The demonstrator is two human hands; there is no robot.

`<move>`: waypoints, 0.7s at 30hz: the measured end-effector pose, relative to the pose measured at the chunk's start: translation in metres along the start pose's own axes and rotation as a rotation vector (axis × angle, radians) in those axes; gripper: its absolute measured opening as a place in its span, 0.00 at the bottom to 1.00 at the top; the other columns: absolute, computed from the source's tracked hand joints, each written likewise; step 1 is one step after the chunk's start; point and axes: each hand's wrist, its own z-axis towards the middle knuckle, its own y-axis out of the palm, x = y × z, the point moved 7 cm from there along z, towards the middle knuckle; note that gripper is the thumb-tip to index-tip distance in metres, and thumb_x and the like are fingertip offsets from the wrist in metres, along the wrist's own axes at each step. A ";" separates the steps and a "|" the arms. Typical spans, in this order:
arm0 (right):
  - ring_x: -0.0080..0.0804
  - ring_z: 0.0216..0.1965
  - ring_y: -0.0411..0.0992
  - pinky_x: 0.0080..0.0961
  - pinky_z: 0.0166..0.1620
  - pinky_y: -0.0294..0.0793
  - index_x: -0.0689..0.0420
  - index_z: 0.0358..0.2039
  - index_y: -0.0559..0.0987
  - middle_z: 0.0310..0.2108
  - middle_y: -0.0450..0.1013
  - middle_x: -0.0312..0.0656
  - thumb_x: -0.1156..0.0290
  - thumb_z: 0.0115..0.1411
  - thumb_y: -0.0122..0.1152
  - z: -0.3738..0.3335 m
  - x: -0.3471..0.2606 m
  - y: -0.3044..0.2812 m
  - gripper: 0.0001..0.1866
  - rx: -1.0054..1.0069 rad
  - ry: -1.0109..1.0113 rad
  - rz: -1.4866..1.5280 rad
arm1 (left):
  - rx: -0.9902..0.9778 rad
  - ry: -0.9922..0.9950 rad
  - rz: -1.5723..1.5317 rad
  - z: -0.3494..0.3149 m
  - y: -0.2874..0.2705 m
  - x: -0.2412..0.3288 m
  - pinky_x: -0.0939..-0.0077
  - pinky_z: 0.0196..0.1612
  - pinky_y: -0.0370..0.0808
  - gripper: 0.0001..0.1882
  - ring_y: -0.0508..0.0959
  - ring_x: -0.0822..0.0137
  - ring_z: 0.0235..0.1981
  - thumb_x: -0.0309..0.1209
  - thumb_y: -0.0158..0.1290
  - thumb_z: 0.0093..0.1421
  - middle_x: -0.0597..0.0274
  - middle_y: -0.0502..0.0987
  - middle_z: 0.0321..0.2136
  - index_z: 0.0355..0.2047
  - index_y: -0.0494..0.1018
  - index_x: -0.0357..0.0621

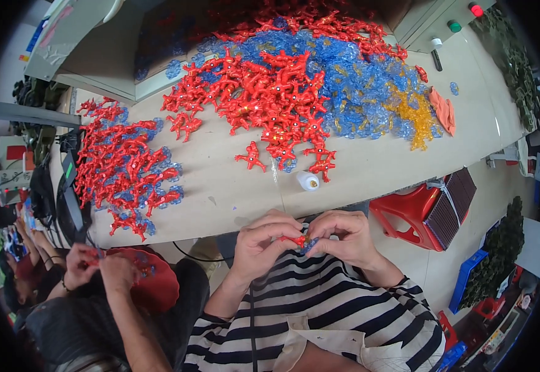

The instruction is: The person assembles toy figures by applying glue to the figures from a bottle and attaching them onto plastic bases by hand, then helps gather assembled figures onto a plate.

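My left hand [261, 242] pinches a small red plastic figure [297, 240] between thumb and fingers, in front of my striped top. Close against it, my right hand [348, 238] grips a see-through blue plastic piece [310, 245] with a bit of yellow near it. The two parts meet between my fingertips; whether they are joined I cannot tell. Beyond my hands, a large heap of red figures [270, 93] lies on the table, beside a heap of see-through blue pieces [360, 93]. Small amber pieces [417, 118] lie at the right of the blue heap.
A small white bottle [307, 181] stands near the table's front edge. Red figures with blue parts [127, 167] lie in rows at left. An orange cloth [442, 111] and a marker [436, 54] are at right. A co-worker's hands [116, 271] work over a red bowl [158, 285]; a red stool [409, 214] stands right.
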 end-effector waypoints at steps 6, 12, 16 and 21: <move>0.22 0.23 0.73 0.15 0.25 0.71 0.64 0.27 0.77 0.28 0.75 0.41 0.80 0.42 0.69 0.000 -0.028 0.005 0.11 0.030 -0.212 -0.266 | -0.034 -0.069 -0.046 -0.001 -0.002 -0.007 0.76 0.37 0.74 0.08 0.76 0.64 0.36 0.16 0.57 0.45 0.57 0.76 0.32 0.28 0.77 0.36; 0.27 0.23 0.74 0.19 0.25 0.74 0.63 0.27 0.77 0.27 0.75 0.43 0.78 0.41 0.69 -0.004 -0.035 0.008 0.11 0.037 -0.323 -0.349 | -0.107 0.122 -0.105 0.005 0.000 -0.002 0.74 0.36 0.75 0.08 0.76 0.61 0.37 0.12 0.55 0.44 0.56 0.75 0.32 0.26 0.76 0.35; 0.31 0.24 0.75 0.21 0.26 0.75 0.63 0.27 0.77 0.27 0.75 0.43 0.77 0.40 0.70 -0.004 -0.040 0.009 0.12 0.022 -0.418 -0.405 | -0.120 0.074 -0.151 0.005 0.001 -0.005 0.72 0.37 0.75 0.08 0.76 0.60 0.37 0.12 0.55 0.44 0.55 0.75 0.31 0.25 0.76 0.35; 0.32 0.25 0.75 0.22 0.26 0.75 0.62 0.27 0.78 0.26 0.75 0.43 0.75 0.39 0.71 -0.007 -0.038 0.010 0.13 0.017 -0.458 -0.451 | -0.162 0.008 -0.103 0.007 0.001 -0.002 0.75 0.37 0.75 0.07 0.76 0.61 0.37 0.13 0.55 0.44 0.55 0.75 0.32 0.25 0.75 0.34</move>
